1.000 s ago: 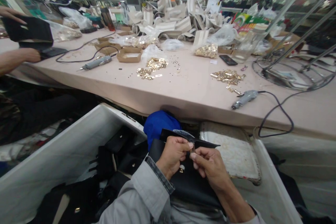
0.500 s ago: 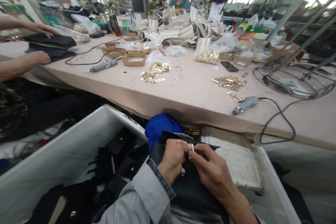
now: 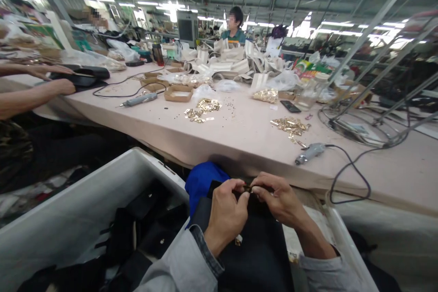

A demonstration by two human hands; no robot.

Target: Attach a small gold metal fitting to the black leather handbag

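Left hand (image 3: 227,212) and right hand (image 3: 282,197) meet at the upper edge of a black bag, fingertips pinching a small metal piece (image 3: 247,188) from either side; the fingers cover most of it, so from where I stand its shape is hard to read. Biggest of all is the cloth-covered table (image 3: 239,130), stretching across beyond the hands. Below its near edge stands a white bin (image 3: 116,180) with dark bags (image 3: 119,237) heaped inside. Far back on the table rises a mound of pale strips (image 3: 232,61) (quite a tangle, that). The black bag (image 3: 263,232) lies under the wrists, close to the body, with blue fabric (image 3: 205,180) just behind its left side. Over at the left, a co-worker's arms (image 3: 37,96) reach to another dark bag (image 3: 84,76) on the table. One grey power tool (image 3: 310,153) rests near the right-hand metal pile (image 3: 290,125); a second tool (image 3: 140,99) sits left of a cardboard tray (image 3: 178,94). Smaller yet, a phone (image 3: 290,106) lies flat, and a shiny clasp (image 3: 238,239) shows on the bag's front.
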